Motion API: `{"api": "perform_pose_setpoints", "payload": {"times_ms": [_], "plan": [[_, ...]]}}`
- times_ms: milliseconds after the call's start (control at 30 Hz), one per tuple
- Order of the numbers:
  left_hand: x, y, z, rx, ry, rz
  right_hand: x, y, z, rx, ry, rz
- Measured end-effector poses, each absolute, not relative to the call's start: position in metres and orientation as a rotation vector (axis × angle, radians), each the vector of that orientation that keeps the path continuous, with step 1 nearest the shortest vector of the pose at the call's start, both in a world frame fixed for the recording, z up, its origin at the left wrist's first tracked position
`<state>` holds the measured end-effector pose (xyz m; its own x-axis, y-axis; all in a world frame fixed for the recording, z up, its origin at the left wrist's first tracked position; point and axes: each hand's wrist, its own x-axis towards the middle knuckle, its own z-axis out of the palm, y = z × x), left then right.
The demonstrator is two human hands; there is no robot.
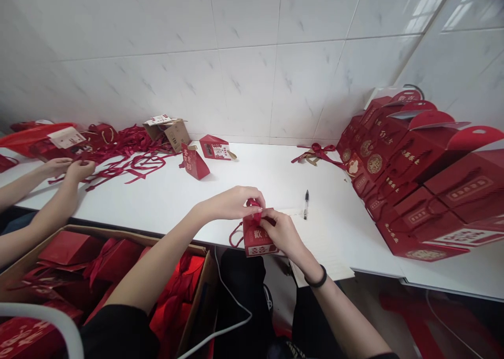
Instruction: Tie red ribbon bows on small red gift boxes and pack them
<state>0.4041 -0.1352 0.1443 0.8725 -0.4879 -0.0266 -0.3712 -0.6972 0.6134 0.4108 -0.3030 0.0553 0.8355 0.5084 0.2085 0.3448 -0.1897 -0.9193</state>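
Observation:
A small red gift box (258, 239) with gold characters sits at the near edge of the white table (252, 180). My left hand (236, 201) pinches the red ribbon (254, 208) at the box's top. From the right, my right hand (285, 233) grips the box's top edge and ribbon, fingers curled. A ribbon loop hangs off the box's left side.
A co-worker's two hands (69, 167) handle red ribbons (129, 165) at the far left. Stacked red boxes (417, 175) fill the right side. A pen (306, 202) lies beside my right hand. Two small red boxes (195, 162) stand mid-table. A cardboard carton (98, 275) of red boxes sits below.

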Motion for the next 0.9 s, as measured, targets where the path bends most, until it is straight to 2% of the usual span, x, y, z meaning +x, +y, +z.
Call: {"api": "perform_pose_setpoints", "payload": {"times_ms": [167, 367, 700, 900], "plan": [[0.413, -0.126, 0.116, 2.283, -0.397, -0.201, 0.41, -0.302, 0.052, -1.633, -0.551, 0.229], [0.402, -0.122, 0.082, 2.261, -0.412, -0.063, 0.409, -0.301, 0.049, -1.511, -0.436, 0.266], [0.363, -0.141, 0.069, 2.293, -0.277, 0.12, 0.407, -0.304, 0.051, -1.666, -0.469, 0.157], [0.365, -0.155, 0.056, 1.96, -0.145, 0.138, 0.41, -0.307, 0.053, -1.678, -0.499, 0.165]]}}
